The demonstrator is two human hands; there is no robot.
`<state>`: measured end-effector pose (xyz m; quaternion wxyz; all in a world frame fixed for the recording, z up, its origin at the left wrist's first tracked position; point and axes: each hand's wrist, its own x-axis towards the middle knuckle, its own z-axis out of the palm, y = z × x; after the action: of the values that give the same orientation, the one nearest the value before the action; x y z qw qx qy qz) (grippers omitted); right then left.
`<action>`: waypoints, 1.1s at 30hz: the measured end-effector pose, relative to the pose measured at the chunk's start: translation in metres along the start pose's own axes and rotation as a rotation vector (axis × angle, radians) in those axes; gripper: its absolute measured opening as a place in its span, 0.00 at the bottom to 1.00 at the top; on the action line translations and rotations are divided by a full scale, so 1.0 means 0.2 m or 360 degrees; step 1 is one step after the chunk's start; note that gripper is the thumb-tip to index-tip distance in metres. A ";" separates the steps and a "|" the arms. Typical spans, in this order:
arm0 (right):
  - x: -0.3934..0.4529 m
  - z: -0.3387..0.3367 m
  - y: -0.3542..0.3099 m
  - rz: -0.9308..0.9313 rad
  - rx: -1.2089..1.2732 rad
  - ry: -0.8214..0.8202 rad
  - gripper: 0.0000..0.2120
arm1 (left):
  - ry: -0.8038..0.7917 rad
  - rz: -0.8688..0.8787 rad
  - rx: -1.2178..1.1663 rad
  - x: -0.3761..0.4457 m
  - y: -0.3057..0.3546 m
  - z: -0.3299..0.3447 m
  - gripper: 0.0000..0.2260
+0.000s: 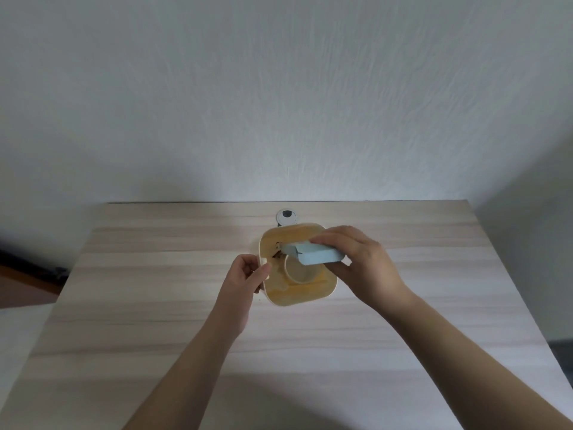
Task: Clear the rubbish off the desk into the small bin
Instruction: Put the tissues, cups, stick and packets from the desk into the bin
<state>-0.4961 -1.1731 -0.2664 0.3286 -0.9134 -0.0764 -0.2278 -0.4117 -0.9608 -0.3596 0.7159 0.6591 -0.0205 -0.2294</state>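
Observation:
A small cream bin [329, 290] with a yellowish inside stands on the wooden desk [403, 321] near its far edge. My right hand [359, 262] holds a light blue cardboard box [316, 255] tilted over the bin's open top. My left hand [248, 274] grips the bin's left rim. Inside the bin lie a round paper cup [299, 273] and a small brown scrap [277, 254].
A round white cable port [286, 217] sits in the desk just behind the bin, close to the white wall. The desk's left edge drops to a dark floor area, its right edge to a grey floor.

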 end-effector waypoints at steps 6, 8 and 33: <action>-0.03 0.04 0.01 -0.0232 -0.0227 0.0065 0.09 | 0.0004 -0.0011 -0.0045 -0.01 0.01 0.01 0.15; -0.03 0.06 0.01 -0.0239 -0.0281 0.0078 0.08 | 0.0008 -0.0009 -0.0045 -0.02 0.01 0.00 0.15; -0.06 0.37 -0.06 0.0116 -0.0735 -0.0120 0.15 | -0.0024 -0.0099 -0.0042 -0.08 -0.01 -0.12 0.12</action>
<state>-0.4822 -1.1160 -0.3153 0.1158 -0.9744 -0.0016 -0.1929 -0.4191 -0.9332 -0.3593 0.7170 0.6481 -0.0025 -0.2567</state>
